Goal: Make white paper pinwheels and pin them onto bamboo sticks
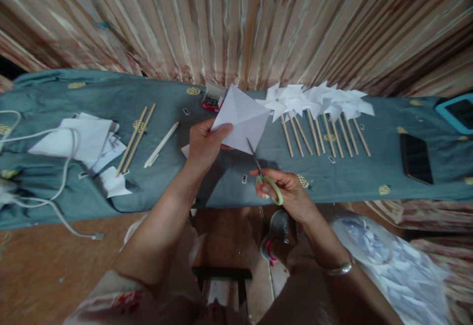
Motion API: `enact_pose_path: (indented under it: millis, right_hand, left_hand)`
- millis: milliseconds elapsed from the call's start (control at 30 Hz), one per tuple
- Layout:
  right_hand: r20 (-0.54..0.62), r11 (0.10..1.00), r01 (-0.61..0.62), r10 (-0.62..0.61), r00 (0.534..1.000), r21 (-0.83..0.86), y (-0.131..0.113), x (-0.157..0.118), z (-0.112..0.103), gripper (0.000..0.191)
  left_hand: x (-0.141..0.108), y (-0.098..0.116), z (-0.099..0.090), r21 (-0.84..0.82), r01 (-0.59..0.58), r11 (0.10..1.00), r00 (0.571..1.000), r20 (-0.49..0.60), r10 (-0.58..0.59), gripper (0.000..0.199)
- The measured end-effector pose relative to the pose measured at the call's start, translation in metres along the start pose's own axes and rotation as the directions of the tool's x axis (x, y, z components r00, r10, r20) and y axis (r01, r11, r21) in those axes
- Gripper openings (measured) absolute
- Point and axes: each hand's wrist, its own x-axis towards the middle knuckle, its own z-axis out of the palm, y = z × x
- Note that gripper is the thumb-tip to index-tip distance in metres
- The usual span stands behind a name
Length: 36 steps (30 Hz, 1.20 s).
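The left hand (204, 142) grips a creased white paper sheet (244, 118) at frame centre, thumb on top. The right hand (293, 194), lower right of centre, has its fingers around the scissors (276, 192); the blades overlap the sheet's lower edge. 2 wooden sticks (139, 138) lie at centre left, white pinwheels (291, 99) right of centre.

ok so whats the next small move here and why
Probably snip the paper inward from its near corner with the scissors: they reach over that corner, the right hand holds them, and the left hand grips the paper's left side.
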Motion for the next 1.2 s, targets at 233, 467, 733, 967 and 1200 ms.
enact_pose_path:
  millis: [233,467,733,967,1200]
  right_hand:
    - [0.004,1.0,0.006,-0.006,1.0,-0.019,-0.0005,-0.0005,-0.0012,0.042]
    - [0.003,1.0,0.011,-0.011,1.0,-0.011,0.0028,0.0003,-0.0006,0.039]
    - [-0.032,1.0,0.004,-0.004,0.999,0.005,-0.0004,0.0001,0.0016,0.043]
    - [-0.042,1.0,0.005,-0.006,0.999,-0.009,-0.0012,0.0004,0.0027,0.042]
    - [-0.045,1.0,0.003,-0.003,0.999,0.0,0.0005,0.0003,0.0023,0.041]
  left_hand:
    - [-0.0048,0.0033,0.0043,0.035,0.035,0.999,0.999,-0.003,-0.035,0.012]
    - [-0.0042,0.0029,0.0038,0.025,0.034,0.999,0.999,0.001,-0.034,0.012]
    - [-0.0054,0.0025,0.0058,0.035,0.052,0.998,0.998,0.017,-0.052,0.012]
    - [-0.006,0.0034,0.0054,0.035,0.053,0.998,0.998,0.02,-0.054,0.01]
    - [-0.0066,0.0013,0.0065,0.05,0.06,0.997,0.997,0.043,-0.062,0.01]
